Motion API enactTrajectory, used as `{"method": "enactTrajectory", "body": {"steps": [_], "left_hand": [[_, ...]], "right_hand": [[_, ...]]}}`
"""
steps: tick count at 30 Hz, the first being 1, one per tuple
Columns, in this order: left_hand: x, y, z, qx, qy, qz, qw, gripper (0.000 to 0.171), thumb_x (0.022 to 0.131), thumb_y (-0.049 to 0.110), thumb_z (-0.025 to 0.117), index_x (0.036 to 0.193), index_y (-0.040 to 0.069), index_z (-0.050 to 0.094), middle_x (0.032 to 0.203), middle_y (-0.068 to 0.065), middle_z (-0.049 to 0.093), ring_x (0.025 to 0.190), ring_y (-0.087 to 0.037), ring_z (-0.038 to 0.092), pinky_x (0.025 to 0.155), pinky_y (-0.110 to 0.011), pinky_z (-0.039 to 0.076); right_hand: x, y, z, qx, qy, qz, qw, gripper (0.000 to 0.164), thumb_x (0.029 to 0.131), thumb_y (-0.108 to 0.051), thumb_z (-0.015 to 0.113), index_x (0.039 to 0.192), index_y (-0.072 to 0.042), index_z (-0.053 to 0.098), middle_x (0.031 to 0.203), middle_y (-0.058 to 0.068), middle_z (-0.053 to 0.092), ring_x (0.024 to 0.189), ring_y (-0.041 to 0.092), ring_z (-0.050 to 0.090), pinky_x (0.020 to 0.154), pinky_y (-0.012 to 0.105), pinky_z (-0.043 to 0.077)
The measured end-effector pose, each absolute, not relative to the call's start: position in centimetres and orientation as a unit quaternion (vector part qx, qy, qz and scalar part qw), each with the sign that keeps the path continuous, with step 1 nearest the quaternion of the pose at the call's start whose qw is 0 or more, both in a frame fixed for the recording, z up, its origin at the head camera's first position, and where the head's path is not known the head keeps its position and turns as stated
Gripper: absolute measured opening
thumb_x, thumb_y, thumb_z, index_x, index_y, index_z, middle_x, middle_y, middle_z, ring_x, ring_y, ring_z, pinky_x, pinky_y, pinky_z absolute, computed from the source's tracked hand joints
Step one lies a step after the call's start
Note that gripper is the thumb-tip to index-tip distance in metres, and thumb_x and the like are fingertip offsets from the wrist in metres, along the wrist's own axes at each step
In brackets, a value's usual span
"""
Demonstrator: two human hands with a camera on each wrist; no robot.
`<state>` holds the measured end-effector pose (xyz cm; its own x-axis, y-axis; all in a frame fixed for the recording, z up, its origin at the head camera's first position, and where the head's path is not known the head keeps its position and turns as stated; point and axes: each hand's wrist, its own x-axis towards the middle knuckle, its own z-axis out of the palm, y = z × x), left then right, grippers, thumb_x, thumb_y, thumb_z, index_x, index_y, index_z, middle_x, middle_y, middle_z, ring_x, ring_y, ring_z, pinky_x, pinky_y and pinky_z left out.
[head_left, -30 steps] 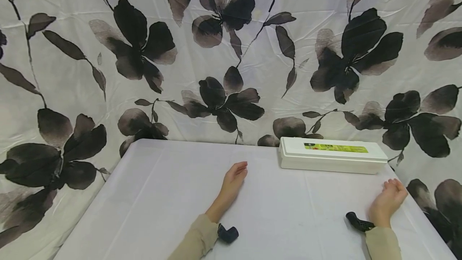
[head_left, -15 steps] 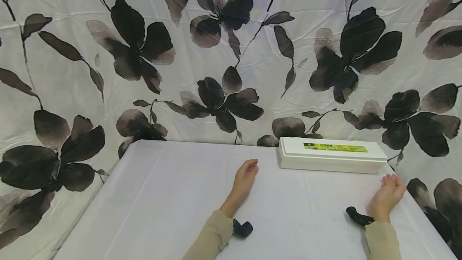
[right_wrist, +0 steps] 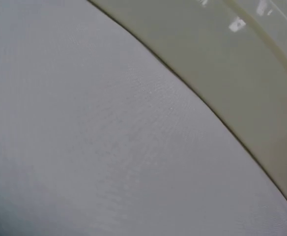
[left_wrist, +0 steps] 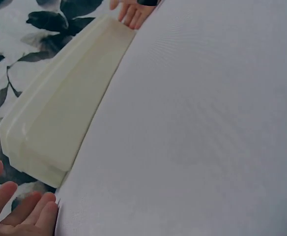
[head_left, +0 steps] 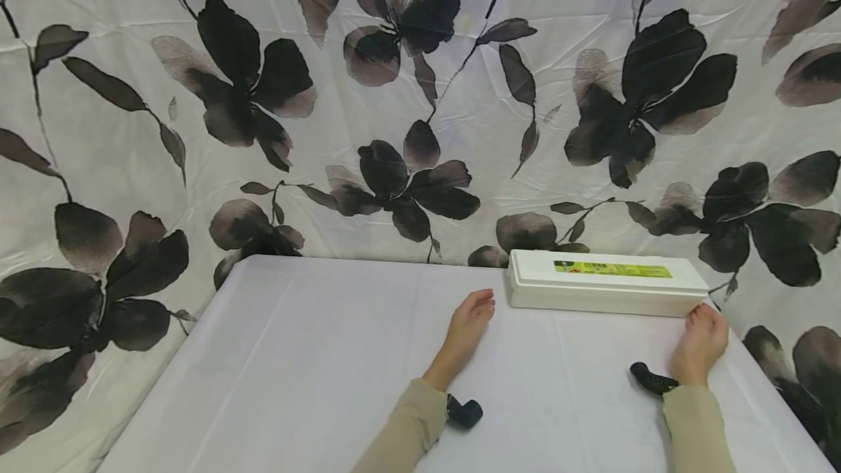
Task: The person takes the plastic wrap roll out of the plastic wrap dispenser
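Observation:
A long white lidded box (head_left: 607, 292) with a yellow-green label (head_left: 612, 269) on its lid lies near the back edge of the table. Just off its left end is my left hand (head_left: 468, 325), holding nothing. In the left wrist view the fingers (left_wrist: 23, 214) of that hand are spread and loosely bent, with a gap to the box (left_wrist: 60, 103). My right hand (head_left: 701, 345) is at the box's front right corner; whether its fingertips touch the box I cannot tell. The right wrist view shows mostly the box's long side (right_wrist: 222, 64).
A white cloth (head_left: 296, 371) covers the table. Behind it hangs a white curtain (head_left: 315, 225) printed with dark flowers. A black device (head_left: 465, 412) is strapped at the left wrist, another black device (head_left: 653, 379) at the right wrist.
My left hand has moved right, closer to the box's left end. My right hand has moved forward and slightly left to the box's right corner. The box has stayed in place.

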<state>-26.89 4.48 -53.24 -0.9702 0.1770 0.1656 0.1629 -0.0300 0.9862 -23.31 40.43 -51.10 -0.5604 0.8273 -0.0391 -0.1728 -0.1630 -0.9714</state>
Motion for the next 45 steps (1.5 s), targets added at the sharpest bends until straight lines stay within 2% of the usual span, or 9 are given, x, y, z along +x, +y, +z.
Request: {"method": "enactTrajectory", "body": {"steps": [8,12,18,22,27,31,35,41,45], "left_hand": [[-26.5,6.1,-52.9,0.163,0.709,0.683,0.070,0.048,0.100,0.014,0.053,0.147,0.004,0.045,0.149,-0.012,0.047,0.138,-0.025,0.043,0.110,-0.036,0.038],[-25.8,6.5,-52.7,0.179,0.780,0.595,0.076,0.059,0.099,0.026,0.056,0.154,0.017,0.036,0.157,0.000,0.037,0.144,-0.018,0.034,0.116,-0.037,0.029],[-25.1,6.7,-52.6,0.215,0.826,0.518,0.064,0.075,0.096,0.034,0.060,0.159,0.020,0.022,0.162,0.003,0.025,0.148,-0.015,0.022,0.119,-0.042,0.022],[-25.1,6.8,-52.7,0.207,0.826,0.520,0.061,0.076,0.095,0.034,0.061,0.159,0.021,0.023,0.162,0.003,0.026,0.148,-0.016,0.024,0.119,-0.043,0.023],[-25.2,6.6,-52.9,0.204,0.816,0.538,0.054,0.075,0.095,0.031,0.063,0.158,0.016,0.024,0.160,0.000,0.031,0.147,-0.018,0.027,0.119,-0.043,0.023],[-25.2,6.4,-53.1,0.203,0.808,0.551,0.042,0.074,0.096,0.029,0.062,0.157,0.013,0.025,0.157,-0.003,0.034,0.145,-0.019,0.030,0.118,-0.043,0.024],[-24.9,6.1,-53.0,0.202,0.795,0.571,0.027,0.072,0.095,0.026,0.063,0.156,0.011,0.027,0.154,-0.005,0.038,0.142,-0.021,0.036,0.117,-0.043,0.028],[-24.3,5.5,-52.9,0.206,0.783,0.587,0.013,0.069,0.095,0.021,0.062,0.154,0.006,0.030,0.146,-0.009,0.043,0.137,-0.022,0.042,0.115,-0.038,0.032],[-24.2,5.2,-53.1,0.199,0.776,0.598,-0.003,0.065,0.094,0.016,0.063,0.151,0.004,0.034,0.142,-0.010,0.046,0.133,-0.022,0.044,0.113,-0.037,0.034]], "right_hand": [[-23.5,40.6,-51.0,-0.298,-0.569,0.679,0.356,0.017,0.105,-0.022,0.040,0.100,-0.027,0.055,0.102,-0.012,0.051,0.102,0.001,0.046,0.104,0.018,0.032],[-23.7,40.6,-51.1,-0.296,-0.568,0.681,0.355,0.018,0.106,-0.021,0.039,0.099,-0.026,0.055,0.102,-0.011,0.050,0.102,0.000,0.046,0.103,0.016,0.033],[-23.5,40.6,-51.1,-0.305,-0.588,0.664,0.346,0.017,0.107,-0.024,0.038,0.100,-0.030,0.052,0.102,-0.014,0.049,0.106,0.000,0.046,0.108,0.019,0.032],[-23.3,40.6,-51.2,-0.319,-0.612,0.643,0.331,0.020,0.107,-0.027,0.036,0.114,-0.025,0.055,0.102,-0.017,0.047,0.106,-0.001,0.044,0.108,0.021,0.030],[-23.2,40.5,-51.2,-0.338,-0.643,0.620,0.297,0.047,0.107,-0.029,0.033,0.147,-0.008,0.041,0.126,-0.003,0.050,0.130,0.011,0.038,0.113,0.024,0.023],[-22.9,40.3,-51.0,-0.337,-0.624,0.640,0.295,0.030,0.107,-0.028,0.033,0.129,-0.021,0.051,0.122,-0.006,0.049,0.135,0.012,0.034,0.113,0.022,0.022],[-22.3,39.7,-50.7,-0.336,-0.598,0.667,0.291,0.013,0.106,-0.028,0.034,0.106,-0.034,0.045,0.109,-0.020,0.042,0.134,0.011,0.034,0.112,0.021,0.022],[-21.4,38.8,-50.4,-0.339,-0.600,0.667,0.284,0.012,0.105,-0.025,0.037,0.106,-0.035,0.044,0.115,-0.016,0.044,0.136,0.015,0.032,0.112,0.022,0.023],[-21.0,38.0,-50.3,-0.341,-0.614,0.659,0.271,0.028,0.105,-0.026,0.034,0.129,-0.021,0.046,0.139,0.003,0.042,0.139,0.015,0.029,0.114,0.023,0.021]]}}
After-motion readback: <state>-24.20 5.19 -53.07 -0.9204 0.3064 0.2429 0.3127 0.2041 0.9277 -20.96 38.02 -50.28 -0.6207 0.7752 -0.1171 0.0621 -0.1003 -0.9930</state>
